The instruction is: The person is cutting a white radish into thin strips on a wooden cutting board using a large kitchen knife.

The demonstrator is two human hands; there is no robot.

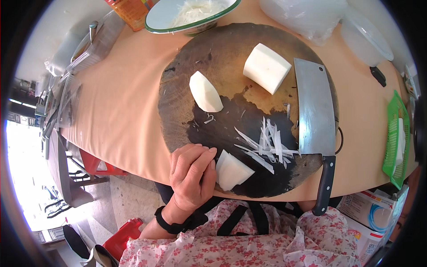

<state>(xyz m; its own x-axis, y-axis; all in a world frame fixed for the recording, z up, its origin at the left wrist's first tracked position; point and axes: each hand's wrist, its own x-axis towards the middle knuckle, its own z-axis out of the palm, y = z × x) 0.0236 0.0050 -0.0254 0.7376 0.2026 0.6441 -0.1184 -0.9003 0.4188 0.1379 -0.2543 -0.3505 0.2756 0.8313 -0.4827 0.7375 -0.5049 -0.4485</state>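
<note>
My left hand, fingers bent, is at the near left edge of a round wooden chopping board. Its fingertips meet the side of a fanned stack of thin white vegetable slices; whether they grip it cannot be made out. Right of the stack lies a loose pile of white shreds. A cleaver rests flat along the board's right side, its black handle jutting past the near edge. Farther back are a peeled white vegetable chunk and a smaller wedge. My right hand is out of view.
Behind the board stands a green-rimmed enamel bowl with white shreds. A clear plastic bag and a translucent bowl are back right. A green basket sits at right, clear plastic containers at left. Cardboard boxes stand below the table.
</note>
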